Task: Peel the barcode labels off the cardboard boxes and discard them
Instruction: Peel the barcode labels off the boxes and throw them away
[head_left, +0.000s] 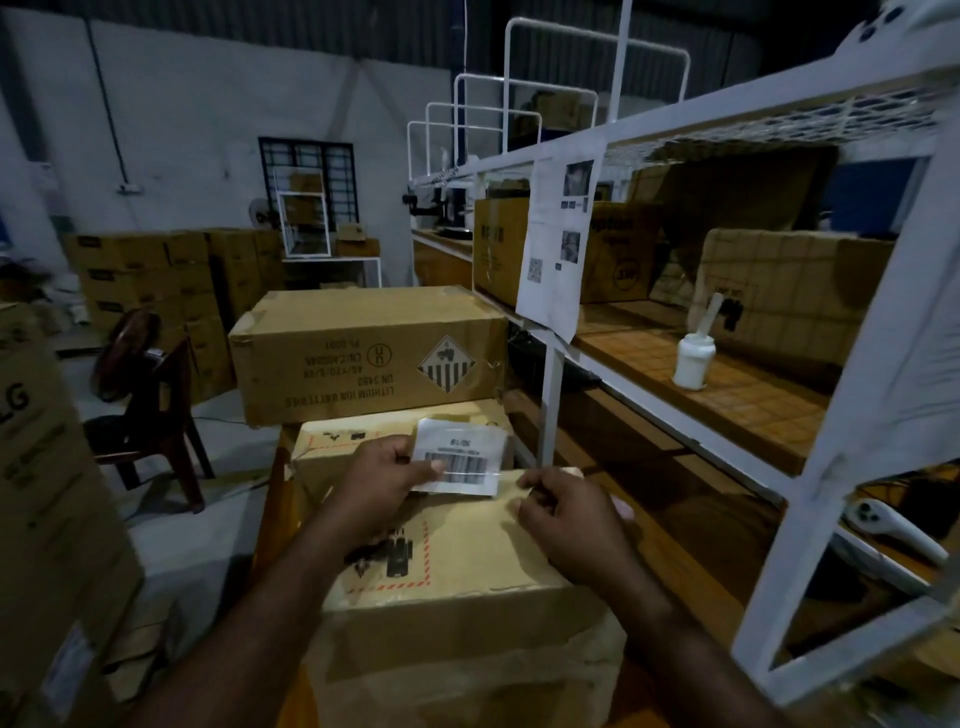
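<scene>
Two hands low in centre frame, left hand (384, 480) pinching the white barcode label (462, 457) by its left side, right hand (569, 517) curled on the cardboard box (467, 566) top just beside it, grasp unclear

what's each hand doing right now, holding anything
Left hand: pinching the barcode label.
Right hand: fingers curled on the cardboard box; whether it holds anything cannot be told.

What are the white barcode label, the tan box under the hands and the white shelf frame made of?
White barcode label: thin paper, slightly glossy, with wavy edges. Tan box: matte cardboard, probably, with creased edges and shiny tape. White shelf frame: likely painted metal, with thin straight bars.
</scene>
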